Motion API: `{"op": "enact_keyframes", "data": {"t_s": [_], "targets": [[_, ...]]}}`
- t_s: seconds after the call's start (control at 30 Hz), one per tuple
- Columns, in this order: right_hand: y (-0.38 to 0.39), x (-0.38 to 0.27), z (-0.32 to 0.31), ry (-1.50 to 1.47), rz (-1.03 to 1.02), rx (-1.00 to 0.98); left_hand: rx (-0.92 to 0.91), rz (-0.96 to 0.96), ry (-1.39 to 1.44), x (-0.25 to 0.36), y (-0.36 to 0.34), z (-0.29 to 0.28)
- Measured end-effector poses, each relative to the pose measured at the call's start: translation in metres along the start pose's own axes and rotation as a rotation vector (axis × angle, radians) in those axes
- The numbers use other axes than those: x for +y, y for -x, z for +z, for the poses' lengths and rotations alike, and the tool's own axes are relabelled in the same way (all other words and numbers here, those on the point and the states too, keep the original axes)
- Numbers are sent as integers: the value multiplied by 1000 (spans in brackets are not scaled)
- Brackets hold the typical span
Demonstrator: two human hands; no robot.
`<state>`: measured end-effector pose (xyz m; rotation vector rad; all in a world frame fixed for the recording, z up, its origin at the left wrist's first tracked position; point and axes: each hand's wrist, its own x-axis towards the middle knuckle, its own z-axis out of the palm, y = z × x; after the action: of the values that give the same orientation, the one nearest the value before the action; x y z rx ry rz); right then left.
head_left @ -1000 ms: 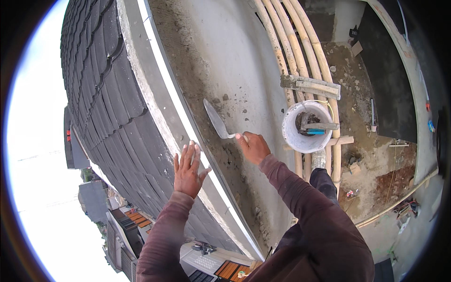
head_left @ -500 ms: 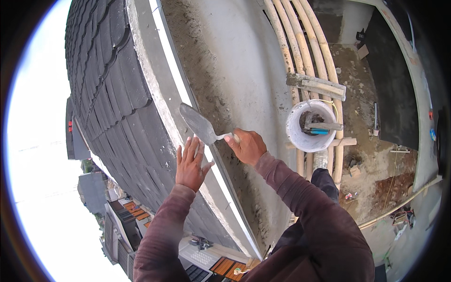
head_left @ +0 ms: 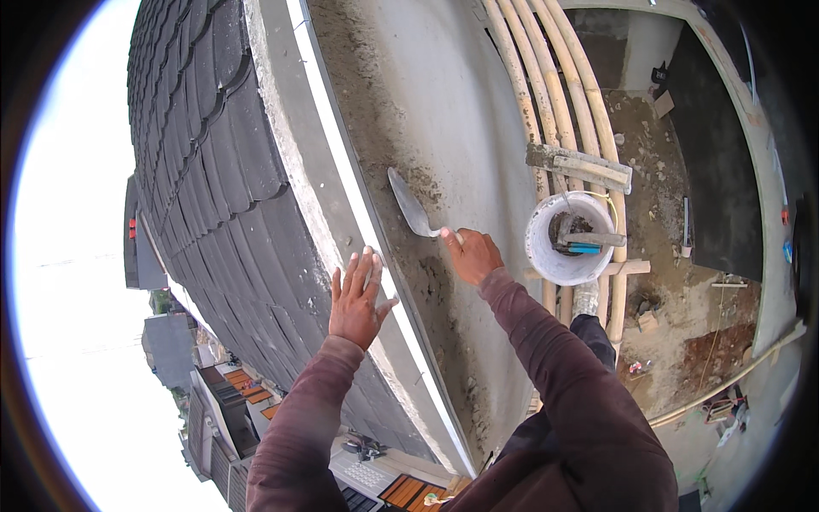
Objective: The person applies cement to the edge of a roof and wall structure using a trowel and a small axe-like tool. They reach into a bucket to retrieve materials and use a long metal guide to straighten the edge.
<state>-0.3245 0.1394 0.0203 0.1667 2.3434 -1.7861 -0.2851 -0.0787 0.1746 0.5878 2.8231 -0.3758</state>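
In my right hand is the handle of a trowel, its grey pointed blade angled up and left over the rough plaster band of the wall. My left hand lies flat with fingers stretched out on the grey wall top, its fingertips beside a long white strip that runs along the edge. To the right, a white bucket contains dark mortar and a tool with a blue part. A mortar-caked board with a wooden grip lies on the bamboo poles just beyond it.
Dark roof tiles slope away on the left, with houses far below. Several bamboo poles form a platform on the right. Beyond them the ground lies much lower, with rubble on it. My leg is on the poles.
My right hand has moved the trowel rightward, from over the white strip and wall top to the rough plaster band. My left hand stays on the wall top.
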Motion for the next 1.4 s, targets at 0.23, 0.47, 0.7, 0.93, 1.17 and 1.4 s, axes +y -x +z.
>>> {"op": "enact_keyframes", "data": {"t_s": [0.23, 0.47, 0.7, 0.93, 1.17, 1.4], "targets": [[-27, -45, -11, 17, -160, 19, 8, 11, 13, 1, -2, 3], [-33, -20, -11, 14, -126, 15, 22, 18, 7, -3, 0, 2], [-61, -30, -27, 25, 4, -39, -29, -25, 32, 2, -5, -5], [-73, -78, -26, -3, -148, 13, -15, 3, -10, 1, -5, -1], [-89, -63, -34, 10, -95, -19, -34, -6, -2, 1, -2, -8], [-122, -54, -47, 42, -12, 2, -23, 9, -12, 1, -6, -6]]}}
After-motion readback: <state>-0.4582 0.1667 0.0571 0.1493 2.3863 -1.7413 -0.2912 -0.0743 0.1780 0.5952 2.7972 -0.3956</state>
